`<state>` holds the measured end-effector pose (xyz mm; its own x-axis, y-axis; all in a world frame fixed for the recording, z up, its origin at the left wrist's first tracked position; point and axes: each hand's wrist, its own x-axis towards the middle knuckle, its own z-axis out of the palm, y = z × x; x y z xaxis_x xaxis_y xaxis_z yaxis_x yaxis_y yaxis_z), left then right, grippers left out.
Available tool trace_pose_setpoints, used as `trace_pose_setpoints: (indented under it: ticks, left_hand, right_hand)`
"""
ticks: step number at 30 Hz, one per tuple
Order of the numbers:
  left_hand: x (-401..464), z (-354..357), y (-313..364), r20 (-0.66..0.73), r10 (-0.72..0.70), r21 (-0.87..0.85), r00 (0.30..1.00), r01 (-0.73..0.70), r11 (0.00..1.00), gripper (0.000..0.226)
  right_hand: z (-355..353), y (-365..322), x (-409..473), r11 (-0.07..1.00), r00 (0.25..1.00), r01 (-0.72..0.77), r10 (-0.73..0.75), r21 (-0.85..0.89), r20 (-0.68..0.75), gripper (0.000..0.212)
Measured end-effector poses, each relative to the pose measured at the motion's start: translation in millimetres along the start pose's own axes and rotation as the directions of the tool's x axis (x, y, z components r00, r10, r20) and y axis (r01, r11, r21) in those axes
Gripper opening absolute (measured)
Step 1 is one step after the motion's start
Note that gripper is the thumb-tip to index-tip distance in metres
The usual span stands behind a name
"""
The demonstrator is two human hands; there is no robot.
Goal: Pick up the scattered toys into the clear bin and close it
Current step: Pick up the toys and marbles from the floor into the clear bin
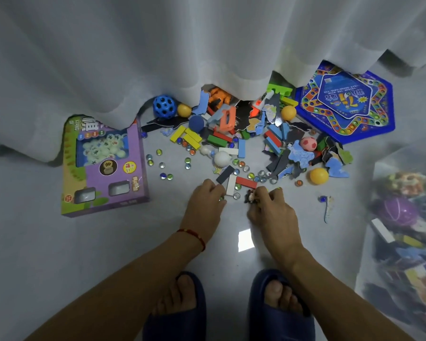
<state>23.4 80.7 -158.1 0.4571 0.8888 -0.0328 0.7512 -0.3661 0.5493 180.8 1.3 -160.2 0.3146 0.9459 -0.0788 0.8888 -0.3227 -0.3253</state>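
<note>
Scattered toys cover the floor ahead: glass marbles [187, 160], coloured wooden blocks [185, 137], foam puzzle pieces [300, 153], yellow balls [318, 176] and a blue holed ball [164, 106]. My left hand [207, 198] rests low on the floor with its fingers curled over a marble [221, 198]. My right hand [271, 205] is closed on a small dark-haired figurine [250, 198] beside a red block [246, 182] and a white block [231, 185]. The clear bin [379, 242] stands at the right edge, partly filled with toys; no lid is in view.
A purple chess-set box [103, 166] lies at the left. A blue hexagonal board-game box [344, 104] lies at the back right. A white curtain [207, 57] hangs over the far toys. My feet in dark blue slippers [278, 313] stand just behind my hands.
</note>
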Motion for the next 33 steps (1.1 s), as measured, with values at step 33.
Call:
trace_pose_setpoints:
  ticks: [33]
  left_hand:
    - [-35.6,-150.1,290.5,0.657,0.134,-0.734,0.742,0.589,0.338,0.021]
  right_hand:
    - [-305.5,44.5,-132.7,0.228,0.646,-0.043,0.749,0.973,-0.147,0.013]
